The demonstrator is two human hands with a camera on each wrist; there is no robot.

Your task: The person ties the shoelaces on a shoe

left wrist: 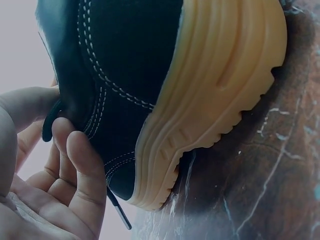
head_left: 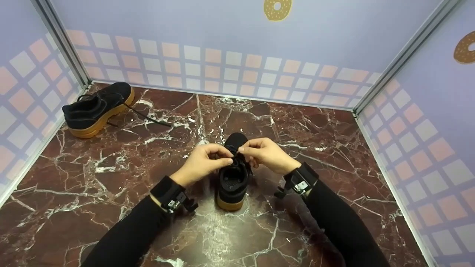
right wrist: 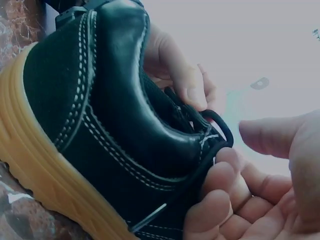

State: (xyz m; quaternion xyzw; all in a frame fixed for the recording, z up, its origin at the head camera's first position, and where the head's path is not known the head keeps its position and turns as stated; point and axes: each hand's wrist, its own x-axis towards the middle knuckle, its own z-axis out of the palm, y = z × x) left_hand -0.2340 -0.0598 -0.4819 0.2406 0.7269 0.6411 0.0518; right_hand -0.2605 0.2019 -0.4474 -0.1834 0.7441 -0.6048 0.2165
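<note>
A black shoe (head_left: 232, 196) with white stitching and a tan sole stands upright, toe pointing away, between the two hands. My left hand (head_left: 204, 163) pinches the black shoelace (left wrist: 51, 120) between thumb and fingers at the left side of the shoe's opening. From the right, my right hand (head_left: 269, 155) has its curled fingers at the lace, which arches as a small loop (right wrist: 222, 125) over the top eyelets. The right thumb sits close beside that loop. One lace end (left wrist: 119, 207) hangs down along the shoe's side; a tipped end (right wrist: 152, 216) lies against the other side.
Another black shoe (head_left: 100, 107) with a tan sole stands at the far left corner, its loose lace (head_left: 150, 118) trailing right over the marbled red-brown surface (head_left: 315, 226). Patterned lilac panels (head_left: 222, 26) enclose the back and both sides. Each wrist wears a black camera strap (head_left: 302, 180).
</note>
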